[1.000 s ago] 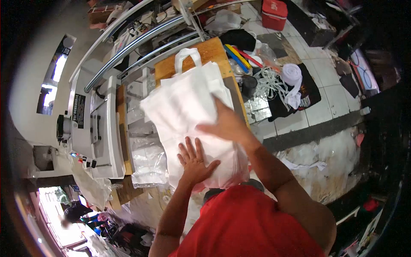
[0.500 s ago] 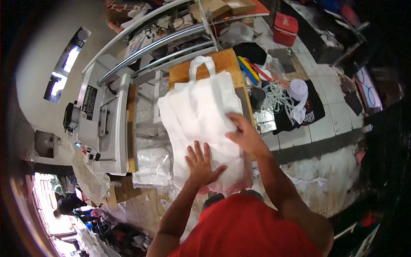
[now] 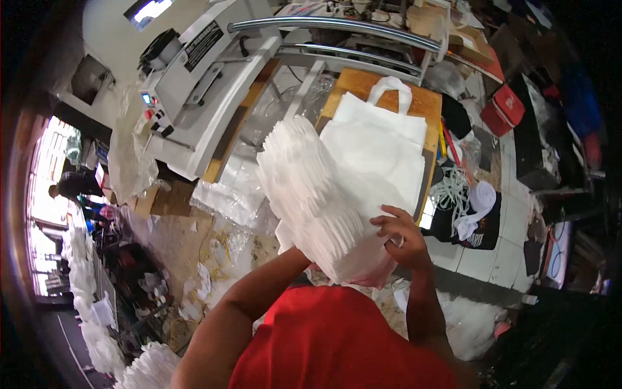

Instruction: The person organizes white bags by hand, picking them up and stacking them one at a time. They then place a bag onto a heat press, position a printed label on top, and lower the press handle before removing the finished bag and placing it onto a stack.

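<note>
A thick stack of white fabric sheets (image 3: 311, 194) is lifted on its left side and fanned at the edges. My left hand is hidden behind this stack; only the forearm shows. Under and beside it, a white bag with a loop handle (image 3: 382, 142) lies flat on the wooden board (image 3: 421, 100). At the lower right edge of the stack is my right hand (image 3: 402, 238), its fingers apart and bent over the white fabric. Pinkish fabric (image 3: 376, 269) shows at the bottom of the pile, near the red shirt.
A grey machine (image 3: 194, 104) with a metal bar (image 3: 337, 23) stands at the upper left. Clear plastic wrap (image 3: 233, 201) lies left of the stack. To the right are white straps (image 3: 451, 191), a white roll (image 3: 481, 196) and a red box (image 3: 502, 110). A person (image 3: 78, 185) is at far left.
The view has turned left. The upper layers have been lifted and folded leftward into a fanned stack, exposing the bag below. My left hand has gone behind the stack; my right hand has moved toward me.
</note>
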Demonstrator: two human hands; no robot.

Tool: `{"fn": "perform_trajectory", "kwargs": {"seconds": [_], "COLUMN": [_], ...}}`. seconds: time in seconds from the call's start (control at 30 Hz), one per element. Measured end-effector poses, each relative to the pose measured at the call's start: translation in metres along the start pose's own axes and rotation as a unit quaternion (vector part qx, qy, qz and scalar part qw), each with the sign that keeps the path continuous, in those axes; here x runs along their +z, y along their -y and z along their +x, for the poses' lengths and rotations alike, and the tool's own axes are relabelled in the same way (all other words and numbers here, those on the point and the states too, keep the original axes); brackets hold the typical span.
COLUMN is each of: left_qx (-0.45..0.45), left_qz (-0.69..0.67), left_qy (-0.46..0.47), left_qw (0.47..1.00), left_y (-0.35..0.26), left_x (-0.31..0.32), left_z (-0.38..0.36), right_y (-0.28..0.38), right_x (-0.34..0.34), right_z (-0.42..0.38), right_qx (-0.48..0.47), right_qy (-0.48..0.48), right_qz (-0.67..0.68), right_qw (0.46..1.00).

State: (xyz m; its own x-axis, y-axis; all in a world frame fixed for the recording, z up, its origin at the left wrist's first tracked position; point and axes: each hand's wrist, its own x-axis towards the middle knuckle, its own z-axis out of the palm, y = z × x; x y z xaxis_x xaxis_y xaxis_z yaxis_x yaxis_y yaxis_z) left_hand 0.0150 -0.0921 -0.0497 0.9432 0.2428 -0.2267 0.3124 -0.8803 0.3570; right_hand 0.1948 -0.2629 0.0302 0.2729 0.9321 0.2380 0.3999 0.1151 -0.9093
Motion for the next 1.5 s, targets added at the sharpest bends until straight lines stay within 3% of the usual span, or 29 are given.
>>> {"fn": "perform_trajectory", "kwargs": {"seconds": [0.07, 0.3, 0.4, 0.47, 0.53, 0.6, 0.67, 0.7, 0.8, 0.93, 1.03, 1.07, 1.13, 1.2, 1.27, 1.3, 1.33, 1.37, 1.4, 1.5], "left_qx": [-0.009, -0.026, -0.024, -0.023, -0.022, -0.026, -0.036, -0.046, -0.046, -0.042, -0.044, -0.037, 0.022, 0.016, 0.091, 0.106, 0.144, 0.139, 0.120, 0.034], "left_qz": [0.002, 0.015, 0.020, 0.021, 0.025, 0.040, 0.061, 0.078, -0.004, -0.031, -0.064, -0.063, -0.316, -0.385, -0.472, -0.475, -0.538, -0.563, -0.580, -0.603], "left_qy": [-0.004, -0.002, -0.001, -0.002, -0.009, -0.021, -0.051, -0.066, -0.081, -0.079, -0.072, -0.072, -0.164, -0.211, -0.300, -0.298, -0.284, -0.309, -0.336, -0.423], "left_qw": [1.000, 1.000, 0.999, 1.000, 0.999, 0.999, 0.996, 0.994, 0.996, 0.996, 0.994, 0.995, 0.934, 0.898, 0.824, 0.821, 0.781, 0.753, 0.732, 0.676], "left_y": [-0.003, -0.010, -0.012, -0.011, -0.012, -0.014, -0.017, -0.019, -0.020, -0.016, -0.012, -0.008, 0.009, -0.015, -0.014, -0.015, -0.020, -0.014, -0.004, 0.045], "left_x": [-0.001, -0.005, -0.006, -0.005, -0.005, -0.005, -0.009, -0.012, -0.029, -0.037, -0.053, -0.060, -0.074, -0.130, -0.146, -0.162, -0.174, -0.165, -0.156, -0.117], "left_z": [-0.001, -0.004, -0.003, -0.002, -0.001, -0.002, -0.001, -0.001, 0.001, -0.001, -0.006, -0.010, -0.021, -0.074, -0.118, -0.148, -0.177, -0.206, -0.235, -0.332], "right_y": [0.001, 0.003, 0.000, 0.027, 0.029, 0.010, -0.012, -0.021, -0.074, -0.086, -0.052, -0.025, 0.031, 0.089, 0.154, 0.180, 0.201, 0.226, 0.256, 0.287], "right_x": [-0.002, 0.002, 0.002, 0.000, -0.006, -0.014, -0.034, -0.040, -0.038, -0.036, -0.033, -0.027, -0.013, 0.016, 0.062, 0.086, 0.117, 0.148, 0.174, 0.255], "right_z": [0.000, -0.001, -0.003, 0.008, 0.021, 0.034, 0.045, 0.057, 0.063, 0.062, 0.070, 0.073, 0.083, 0.088, 0.087, 0.087, 0.082, 0.073, 0.066, 0.046], "right_qx": [0.002, -0.012, -0.059, 0.048, 0.125, 0.219, 0.148, 0.174, 0.247, 0.289, 0.267, 0.186, 0.058, 0.014, -0.007, -0.119, -0.168, -0.109, -0.228, -0.246], "right_qy": [0.028, 0.043, 0.059, 0.015, 0.026, -0.042, -0.091, -0.125, -0.237, -0.267, -0.252, -0.248, -0.229, -0.238, -0.231, -0.237, -0.252, -0.177, -0.174, -0.056], "right_qz": [-0.073, -0.074, -0.166, -0.118, -0.242, -0.115, -0.081, -0.074, 0.242, 0.291, 0.263, 0.239, 0.179, 0.173, 0.187, 0.047, -0.032, -0.058, -0.074, -0.076], "right_qw": [0.997, 0.996, 0.983, 0.992, 0.962, 0.968, 0.981, 0.974, 0.908, 0.872, 0.892, 0.920, 0.955, 0.956, 0.955, 0.963, 0.953, 0.976, 0.955, 0.965]}}
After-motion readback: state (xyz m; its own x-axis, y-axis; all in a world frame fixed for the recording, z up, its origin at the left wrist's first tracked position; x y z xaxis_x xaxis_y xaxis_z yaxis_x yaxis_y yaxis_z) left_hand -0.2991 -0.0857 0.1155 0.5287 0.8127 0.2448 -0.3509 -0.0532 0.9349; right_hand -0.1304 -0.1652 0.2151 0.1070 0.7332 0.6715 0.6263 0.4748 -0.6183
